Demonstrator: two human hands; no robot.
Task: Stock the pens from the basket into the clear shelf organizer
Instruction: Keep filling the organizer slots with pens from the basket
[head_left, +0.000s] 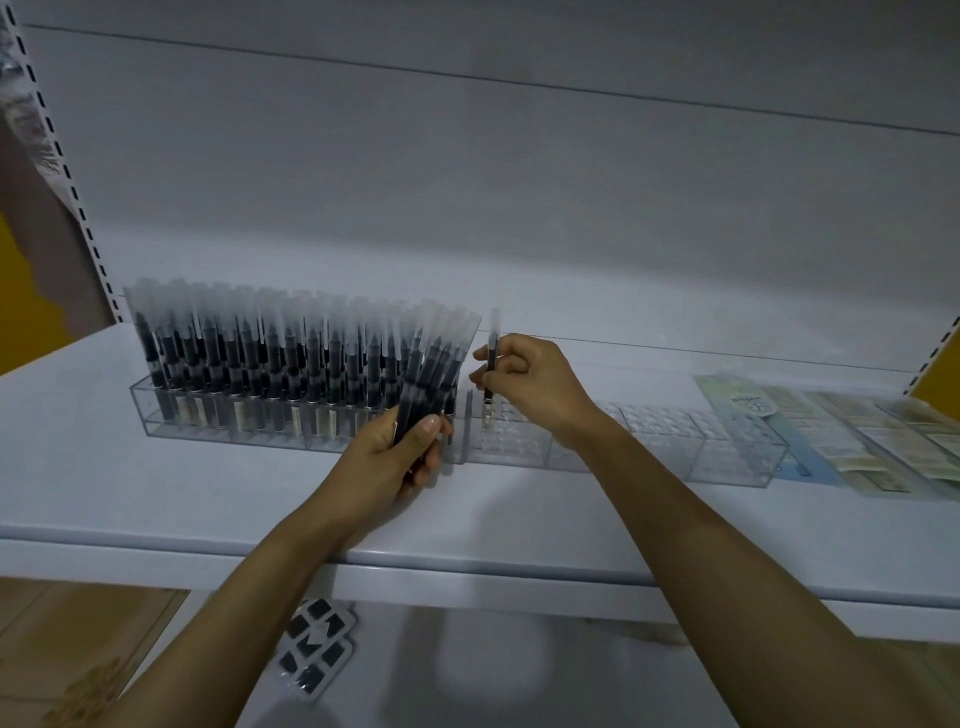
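Note:
A long clear shelf organizer (727, 457) lies across the white shelf (156, 499). Its left half is packed with several upright black pens (249, 358) with frosted caps; its right half shows bare slots. My left hand (395, 457) grips a fanned bunch of pens (436, 364) in front of the organizer's middle. My right hand (524, 384) pinches a single pen (492, 358) upright, its tip down in a slot just right of the filled section. No basket is in view.
Flat packets in clear sleeves (857, 431) lie on the shelf at the right. Slotted shelf uprights (67, 171) stand at both ends. Below the shelf edge lies a blister pack with dark pieces (314, 649), beside a tiled floor.

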